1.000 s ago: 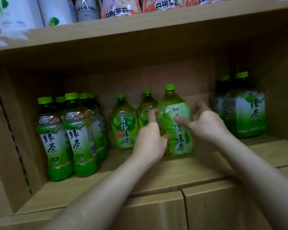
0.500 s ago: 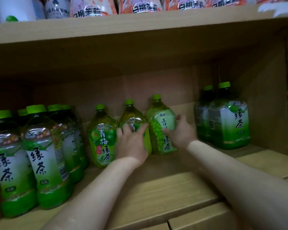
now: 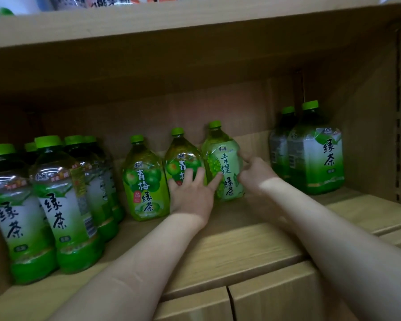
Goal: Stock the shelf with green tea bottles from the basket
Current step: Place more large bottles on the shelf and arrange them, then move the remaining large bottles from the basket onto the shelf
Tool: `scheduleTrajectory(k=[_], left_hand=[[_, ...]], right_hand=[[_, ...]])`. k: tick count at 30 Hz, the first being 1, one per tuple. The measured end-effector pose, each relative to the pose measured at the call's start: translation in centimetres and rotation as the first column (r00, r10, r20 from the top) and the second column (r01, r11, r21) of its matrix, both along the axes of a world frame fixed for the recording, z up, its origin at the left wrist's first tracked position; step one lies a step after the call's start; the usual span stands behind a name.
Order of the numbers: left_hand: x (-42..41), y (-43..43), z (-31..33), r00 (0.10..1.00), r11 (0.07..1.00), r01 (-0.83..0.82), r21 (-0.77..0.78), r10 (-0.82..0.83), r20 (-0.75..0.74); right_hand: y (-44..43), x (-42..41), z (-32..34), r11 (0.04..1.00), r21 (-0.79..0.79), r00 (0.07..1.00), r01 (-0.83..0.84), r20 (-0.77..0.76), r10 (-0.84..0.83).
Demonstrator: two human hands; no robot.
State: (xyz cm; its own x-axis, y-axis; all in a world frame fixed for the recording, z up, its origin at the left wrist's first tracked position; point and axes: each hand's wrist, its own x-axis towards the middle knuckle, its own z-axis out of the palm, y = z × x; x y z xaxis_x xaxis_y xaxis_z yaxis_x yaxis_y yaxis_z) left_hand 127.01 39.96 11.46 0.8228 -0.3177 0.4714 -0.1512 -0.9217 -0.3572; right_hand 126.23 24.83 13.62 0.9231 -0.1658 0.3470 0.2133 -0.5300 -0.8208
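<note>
A pale-green grape green tea bottle (image 3: 228, 165) stands upright deep on the wooden shelf (image 3: 241, 242). It is the rightmost of a row of three small bottles. My right hand (image 3: 255, 173) grips its right side. My left hand (image 3: 190, 193) lies with spread fingers against the middle plum green tea bottle (image 3: 181, 162), its thumb touching the grape bottle's left side. Another plum green tea bottle (image 3: 144, 181) stands to the left. The basket is out of view.
Several large green tea bottles (image 3: 60, 200) crowd the shelf's left end. Two more (image 3: 320, 156) stand at the right by the side wall (image 3: 368, 135). The upper shelf board (image 3: 195, 22) hangs low overhead, with other drinks on it. Cabinet doors (image 3: 276, 297) lie below.
Both hands pushed the grape bottle from the shelf's front back into the row beside the plum bottles. My left hand has opened flat. The view has shifted right and closer.
</note>
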Motion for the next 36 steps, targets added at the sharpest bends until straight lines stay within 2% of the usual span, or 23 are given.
scheduleTrajectory(k=[3, 5, 7, 9, 12, 14, 16, 17, 22, 24, 27, 31, 36], left_hand=[[-1.0, -0.4, 0.3, 0.988, 0.998, -0.017, -0.066, 0.006, -0.154], [-2.7, -0.8, 1.6, 0.962, 0.984, -0.003, -0.180, -0.046, -0.269], [-4.8, -1.3, 2.7, 0.954, 0.933, 0.121, -0.338, -0.203, -0.219], [-7.4, -1.9, 3.1, 0.913, 0.783, 0.343, -0.518, -0.409, -0.014], [-11.3, -3.8, 2.0, 0.774, 0.441, 0.554, -0.706, -0.586, 0.241], [-13.0, -5.5, 0.6, 0.709, 0.254, 0.546, -0.798, -0.647, 0.279], [-14.5, -7.3, -0.6, 0.655, 0.140, 0.508, -0.850, -0.704, 0.275], [-15.2, -8.2, -1.2, 0.629, 0.113, 0.498, -0.860, -0.729, 0.269], [-19.3, -13.9, -4.0, 0.484, 0.031, 0.447, -0.894, -0.849, 0.213], [-21.1, -16.6, -5.8, 0.412, 0.028, 0.438, -0.899, -0.895, 0.173], [-23.6, -20.6, -8.9, 0.288, 0.065, 0.497, -0.865, -0.953, 0.094], [-26.9, -26.1, -12.9, 0.188, 0.096, 0.496, -0.863, -0.982, -0.001], [-30.5, -32.6, -17.3, 0.060, 0.241, 0.522, -0.818, -0.967, -0.247]], right_hand=[[-0.3, -1.2, 0.1, 0.994, -0.051, 0.993, -0.096, -0.069, 0.093], [-1.1, -2.5, 0.1, 0.987, 0.017, 0.984, -0.161, -0.080, 0.162], [-2.5, -4.4, 0.3, 0.991, 0.024, 0.991, -0.135, -0.004, 0.135], [-3.8, -7.1, 0.6, 0.993, 0.007, 0.988, -0.115, 0.104, 0.114], [-5.8, -13.0, 1.0, 0.972, 0.045, 0.964, -0.232, 0.147, 0.223], [-7.7, -16.7, 0.9, 0.962, 0.008, 0.953, -0.275, 0.138, 0.271], [-10.0, -19.5, 0.4, 0.969, -0.074, 0.961, -0.237, 0.130, 0.245], [-11.1, -20.7, 0.0, 0.972, -0.101, 0.966, -0.211, 0.128, 0.223], [-18.0, -27.8, -2.4, 0.971, -0.209, 0.990, -0.120, 0.046, 0.132], [-20.5, -31.4, -3.4, 0.965, -0.251, 0.997, -0.072, 0.006, 0.076], [-24.0, -36.9, -5.9, 0.970, -0.241, 0.993, 0.032, -0.103, -0.058], [-28.5, -43.4, -10.6, 0.948, -0.240, 0.938, 0.208, -0.225, -0.262], [-33.1, -48.4, -18.4, 0.889, -0.184, 0.830, 0.419, -0.318, -0.458]])
